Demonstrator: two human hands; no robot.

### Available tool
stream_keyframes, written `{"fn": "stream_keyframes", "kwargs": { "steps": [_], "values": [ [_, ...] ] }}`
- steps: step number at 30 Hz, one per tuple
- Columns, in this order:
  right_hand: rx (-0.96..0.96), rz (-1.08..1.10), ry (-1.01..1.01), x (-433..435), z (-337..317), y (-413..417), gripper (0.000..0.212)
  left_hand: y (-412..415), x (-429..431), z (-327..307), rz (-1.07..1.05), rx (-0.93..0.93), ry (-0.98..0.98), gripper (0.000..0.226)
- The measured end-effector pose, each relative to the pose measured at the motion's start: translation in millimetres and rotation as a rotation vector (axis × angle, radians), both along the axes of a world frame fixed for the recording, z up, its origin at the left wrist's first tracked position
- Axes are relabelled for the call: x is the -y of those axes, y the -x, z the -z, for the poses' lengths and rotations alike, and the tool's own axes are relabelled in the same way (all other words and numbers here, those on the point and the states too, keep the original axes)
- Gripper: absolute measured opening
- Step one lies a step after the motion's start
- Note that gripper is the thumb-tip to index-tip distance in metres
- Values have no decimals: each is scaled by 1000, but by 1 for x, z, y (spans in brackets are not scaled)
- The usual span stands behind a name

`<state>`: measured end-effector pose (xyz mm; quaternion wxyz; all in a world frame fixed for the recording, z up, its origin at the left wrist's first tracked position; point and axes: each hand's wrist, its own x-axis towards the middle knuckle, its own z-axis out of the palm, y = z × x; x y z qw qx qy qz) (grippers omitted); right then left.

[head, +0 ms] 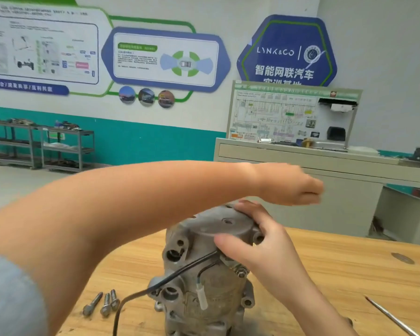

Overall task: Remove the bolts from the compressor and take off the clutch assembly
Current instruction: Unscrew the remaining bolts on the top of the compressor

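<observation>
Grey compressor (204,282) gripped atop by right hand (257,241), left hand (291,185) above, blurred, grip unclear

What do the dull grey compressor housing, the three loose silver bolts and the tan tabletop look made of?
The dull grey compressor housing looks like cast aluminium: matte, grimy, rounded cast bosses. The three silver bolts seem steel: dull metallic sheen. The tan tabletop is wood, with visible grain.

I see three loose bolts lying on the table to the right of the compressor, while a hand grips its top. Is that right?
Not quite. The head view shows the three bolts lying left of the compressor, not right. The rest holds: they are on the table, and the right hand grips its top.
</observation>
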<state>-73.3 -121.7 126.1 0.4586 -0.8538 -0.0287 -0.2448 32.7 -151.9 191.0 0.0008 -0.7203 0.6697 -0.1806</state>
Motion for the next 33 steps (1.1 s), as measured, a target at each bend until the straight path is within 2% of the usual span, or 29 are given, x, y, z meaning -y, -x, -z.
{"fn": "stream_keyframes", "kwargs": {
  "steps": [3,8,14,17,21,23,27,30,33],
  "values": [
    [9,16,6,13,8,-10,58,-38,10,-11,-158,-245,-59,19],
    [37,87,35,25,23,-18,81,-99,6,-11,-373,-397,38,22],
    [37,102,-5,28,32,-22,72,-159,-56,8,-786,-545,233,36],
    [36,87,18,29,30,-23,79,-169,-113,16,-860,-603,377,41],
    [-9,64,77,35,24,-24,94,-146,-189,34,-797,-631,650,31],
    [-41,39,91,41,18,-25,99,-117,-219,45,-747,-548,812,25],
    [-87,37,190,61,6,-26,100,-35,-253,66,-416,-490,1113,18],
    [-112,66,284,85,0,-25,85,21,-250,74,-174,-545,1138,11],
    [-166,134,350,113,-5,-23,82,60,-225,77,69,-501,1075,24]
  ]
}}
